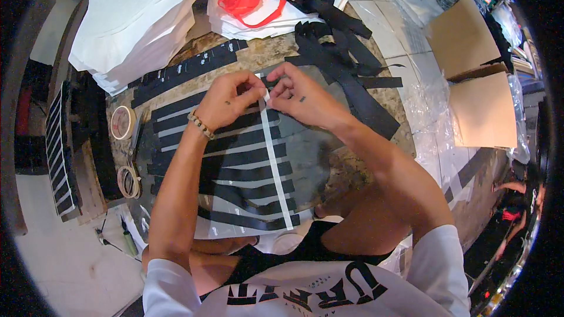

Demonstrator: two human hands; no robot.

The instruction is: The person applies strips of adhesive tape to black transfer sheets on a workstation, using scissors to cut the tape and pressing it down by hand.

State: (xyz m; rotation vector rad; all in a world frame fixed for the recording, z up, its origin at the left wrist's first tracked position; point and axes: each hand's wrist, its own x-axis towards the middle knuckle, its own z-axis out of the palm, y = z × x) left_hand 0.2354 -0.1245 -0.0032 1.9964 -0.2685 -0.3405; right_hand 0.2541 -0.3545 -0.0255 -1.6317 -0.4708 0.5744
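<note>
A row of black strips [241, 157] lies side by side across a grey sheet [317, 170] in front of me. Over their right ends runs a long narrow white tape strip [275, 164], from between my hands down to the sheet's near edge. My left hand [228, 101], with a beaded bracelet at the wrist, is closed in a pinch just left of the tape's far end; what its fingertips hold is hidden. Opposite it, my right hand [298, 98] pinches a small bit of white tape [268, 97] between thumb and fingers. The fingertips of both hands almost meet.
Tall stacked white sheets [135, 17] stand far left. Red mesh fabric [242, 1] lies on more white sheets. Loose black strips [358, 76] spread far right. A tape roll [123, 122] sits at left. Open cardboard boxes [482, 105] stand right on the tiled floor.
</note>
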